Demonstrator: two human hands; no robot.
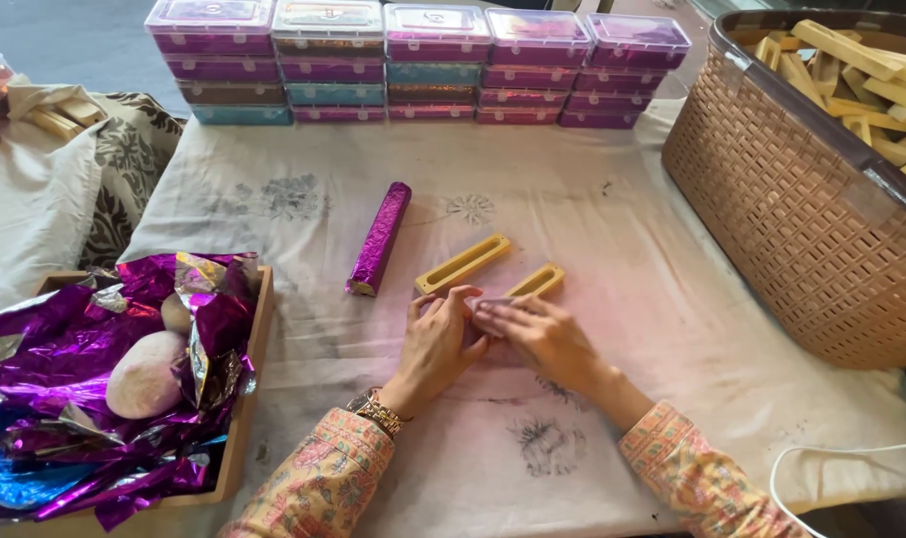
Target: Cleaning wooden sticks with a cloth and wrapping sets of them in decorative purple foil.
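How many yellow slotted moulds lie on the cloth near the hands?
2. One yellow mould lies free beside the purple foil-wrapped stick. The second mould lies just right of it, its near end under the fingers of both hands. Others may be hidden beneath the hands.

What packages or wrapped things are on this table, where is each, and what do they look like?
Stacked boxes: far edge, flat rectangular, clear lids, purple and teal bands.
Foil-wrapped bar: table middle, long, shiny purple.
Foil sheets: wooden tray at left, crumpled, purple, blue, silver.
No labels on their own, signs or screens in view.
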